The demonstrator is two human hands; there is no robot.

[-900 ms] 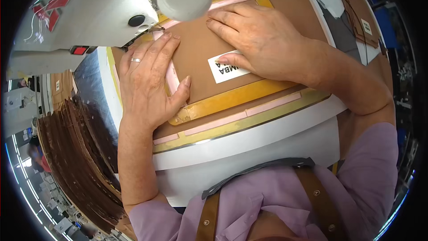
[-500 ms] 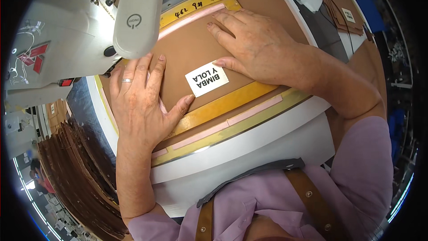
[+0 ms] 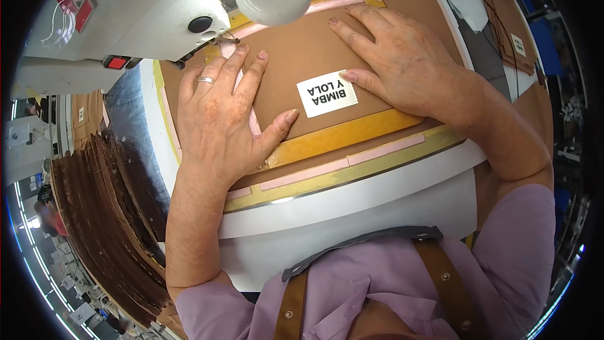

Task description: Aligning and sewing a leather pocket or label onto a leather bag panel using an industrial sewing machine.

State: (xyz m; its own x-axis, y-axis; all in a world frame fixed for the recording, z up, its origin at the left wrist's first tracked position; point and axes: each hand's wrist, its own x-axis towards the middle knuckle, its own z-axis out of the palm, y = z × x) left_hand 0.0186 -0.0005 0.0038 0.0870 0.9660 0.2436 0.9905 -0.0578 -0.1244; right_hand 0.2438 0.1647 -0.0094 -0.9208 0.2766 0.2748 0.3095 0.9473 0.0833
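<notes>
On the left stands a stack of brown pieces (image 3: pixel 107 214); farther off, the sewing machine (image 3: pixel 145 16). The left hand (image 3: pixel 220 119) lies flat, fingers spread, grasping nothing. The brown panel (image 3: pixel 292 50) is already set within its yellow frame (image 3: pixel 352 135), white label (image 3: pixel 326 95) on top; how much stitching is done or left, I can't tell. The right hand (image 3: pixel 409 69) rests rightward, fingers likewise released.

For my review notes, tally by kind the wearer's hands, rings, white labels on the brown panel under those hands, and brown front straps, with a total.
Hands: 2 (left hand, right hand)
Silver ring: 1
White label on brown panel: 1
Brown straps: 2 (left strap, right strap)
Total: 6
</notes>
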